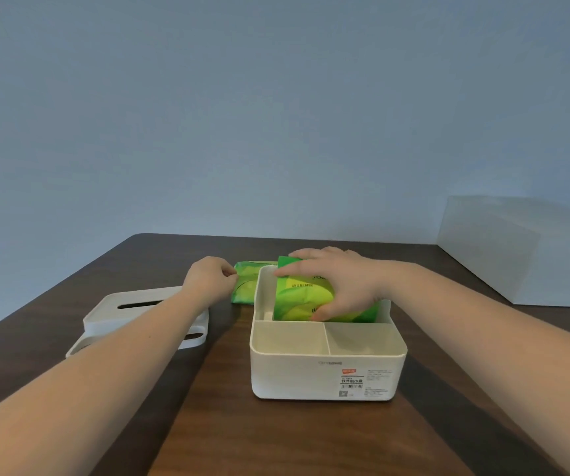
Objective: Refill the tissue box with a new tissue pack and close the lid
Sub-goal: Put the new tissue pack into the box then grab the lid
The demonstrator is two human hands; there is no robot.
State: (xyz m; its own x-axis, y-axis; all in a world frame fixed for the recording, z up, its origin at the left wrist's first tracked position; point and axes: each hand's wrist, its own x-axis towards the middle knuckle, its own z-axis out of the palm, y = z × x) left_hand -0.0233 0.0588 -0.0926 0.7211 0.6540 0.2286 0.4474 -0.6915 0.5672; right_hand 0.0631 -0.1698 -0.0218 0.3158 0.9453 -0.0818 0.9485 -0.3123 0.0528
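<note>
A white tissue box (324, 369) stands open on the dark wooden table, with two small front compartments and a long rear one. My right hand (336, 281) grips a green tissue pack (302, 300) that sits tilted in the rear compartment, its left end raised above the rim. A second green pack (245, 286) lies on the table just left of the box. My left hand (209, 280) pinches its near edge with closed fingers. The white lid (132, 312), with a dark slot in its top, lies on the table to the left, partly under my left forearm.
A pale grey panel (523, 252) stands at the table's back right corner. A blue-grey wall rises behind the table's far edge (276, 237). Bare wood shows in front of the box.
</note>
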